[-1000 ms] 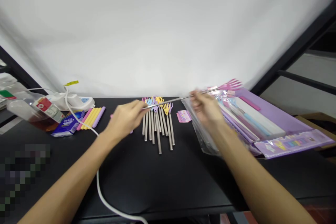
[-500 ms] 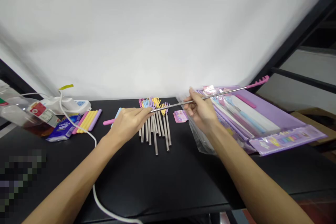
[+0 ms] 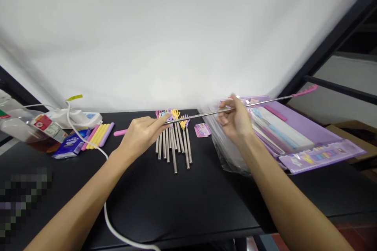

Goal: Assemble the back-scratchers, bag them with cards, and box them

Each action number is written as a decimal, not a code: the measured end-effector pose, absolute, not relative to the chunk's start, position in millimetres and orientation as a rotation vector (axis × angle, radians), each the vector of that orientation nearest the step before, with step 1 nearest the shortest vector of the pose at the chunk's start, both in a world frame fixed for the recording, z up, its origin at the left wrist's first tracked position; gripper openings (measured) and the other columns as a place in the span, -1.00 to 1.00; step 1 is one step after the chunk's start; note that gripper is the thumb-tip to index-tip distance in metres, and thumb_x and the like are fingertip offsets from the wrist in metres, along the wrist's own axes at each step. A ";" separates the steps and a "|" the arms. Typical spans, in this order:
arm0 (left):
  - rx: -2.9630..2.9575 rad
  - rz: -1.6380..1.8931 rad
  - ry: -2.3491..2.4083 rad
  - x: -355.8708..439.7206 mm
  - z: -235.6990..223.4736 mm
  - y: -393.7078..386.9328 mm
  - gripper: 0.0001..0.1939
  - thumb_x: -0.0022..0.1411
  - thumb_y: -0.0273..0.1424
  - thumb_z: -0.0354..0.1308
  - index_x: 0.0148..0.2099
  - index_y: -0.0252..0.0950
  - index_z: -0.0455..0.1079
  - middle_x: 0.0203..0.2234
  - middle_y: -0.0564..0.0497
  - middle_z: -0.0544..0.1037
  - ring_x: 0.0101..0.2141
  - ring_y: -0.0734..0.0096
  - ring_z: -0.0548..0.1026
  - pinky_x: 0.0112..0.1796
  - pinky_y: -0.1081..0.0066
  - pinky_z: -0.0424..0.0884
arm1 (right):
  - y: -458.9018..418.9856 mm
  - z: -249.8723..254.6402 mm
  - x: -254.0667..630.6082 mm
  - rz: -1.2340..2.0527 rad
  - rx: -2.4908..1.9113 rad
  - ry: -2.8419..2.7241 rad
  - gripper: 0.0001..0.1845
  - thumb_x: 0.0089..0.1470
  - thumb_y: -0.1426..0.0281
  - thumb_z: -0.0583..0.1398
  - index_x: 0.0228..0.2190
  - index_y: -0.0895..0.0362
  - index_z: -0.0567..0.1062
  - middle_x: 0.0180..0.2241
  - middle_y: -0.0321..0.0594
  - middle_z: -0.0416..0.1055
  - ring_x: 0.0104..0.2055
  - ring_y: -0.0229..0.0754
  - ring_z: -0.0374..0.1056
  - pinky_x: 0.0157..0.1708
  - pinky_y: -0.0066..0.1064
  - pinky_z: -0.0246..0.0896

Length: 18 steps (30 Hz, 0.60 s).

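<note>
Here, the left hand (image 3: 143, 135) and right hand (image 3: 238, 123) grip a pink-clawed silver metal rod (image 3: 200, 116), extended; similar rods (image 3: 174, 159) lie short.

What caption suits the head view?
Left hand grips a pink-clawed metal rod, right hand at its shaft, above a black table.

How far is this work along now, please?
A group of clawed rods lies together on the table, perhaps the finished part. In progress: the left hand holds a long pink-clawed rod, with the right hand along it. Possibly left: the separate coloured tubes and the pieces in the purple packaging. How much remains, I cannot tell.
</note>
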<state>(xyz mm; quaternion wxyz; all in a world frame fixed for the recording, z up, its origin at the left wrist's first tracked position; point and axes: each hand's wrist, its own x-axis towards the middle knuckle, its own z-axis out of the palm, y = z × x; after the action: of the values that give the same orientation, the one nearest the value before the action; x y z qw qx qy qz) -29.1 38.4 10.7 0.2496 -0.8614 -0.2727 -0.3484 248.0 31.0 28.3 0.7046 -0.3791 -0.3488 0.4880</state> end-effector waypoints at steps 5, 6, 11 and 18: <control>-2.382 -0.890 -0.754 -28.1 7.1 37.7 -0.73 0.46 -0.38 0.03 0.09 -0.34 0.46 -0.55 0.06 0.55 -0.57 0.44 0.44 -0.47 0.44 0.33 | 26.3 23.2 222.1 1.216 -0.922 -0.947 -0.49 -0.02 -0.04 0.35 -0.63 0.13 0.45 -0.73 -0.29 0.36 -0.78 -0.42 0.08 -0.78 -0.50 -0.08; -2.396 -0.874 -0.763 -30.8 6.8 39.6 -0.73 0.46 -0.39 0.03 0.07 -0.34 0.46 -0.51 0.03 0.58 -0.54 0.42 0.47 -0.46 0.44 0.35 | 27.2 23.2 223.7 1.177 -0.930 -0.914 -0.46 0.01 -0.05 0.33 -0.64 0.14 0.44 -0.74 -0.28 0.36 -0.79 -0.43 0.06 -0.78 -0.51 -0.10; -2.425 -0.834 -0.848 -47.1 9.8 50.2 -0.74 0.44 -0.41 0.02 0.01 -0.26 0.51 -0.35 -0.04 0.68 -0.40 0.32 0.60 -0.35 0.40 0.46 | 33.6 29.1 245.6 1.037 -0.947 -0.639 -0.42 0.14 0.00 0.27 -0.69 0.13 0.34 -0.79 -0.29 0.31 -0.82 -0.45 0.04 -0.81 -0.57 -0.18; -2.355 -0.823 -0.835 -51.8 11.4 53.2 -0.76 0.42 -0.43 0.04 -0.04 -0.27 0.53 -0.37 -0.01 0.68 -0.42 0.28 0.61 -0.40 0.36 0.46 | 34.8 34.3 260.4 1.010 -0.909 -0.630 -0.33 0.23 -0.04 0.16 -0.73 0.15 0.32 -0.84 -0.29 0.25 -0.84 -0.47 -0.02 -0.79 -0.58 -0.13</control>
<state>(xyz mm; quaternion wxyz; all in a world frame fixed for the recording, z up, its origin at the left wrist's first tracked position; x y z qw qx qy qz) -51.8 53.2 11.4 0.2524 -0.8662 -0.3070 -0.3028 260.4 34.8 34.3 0.7325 -0.4133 -0.2865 0.4590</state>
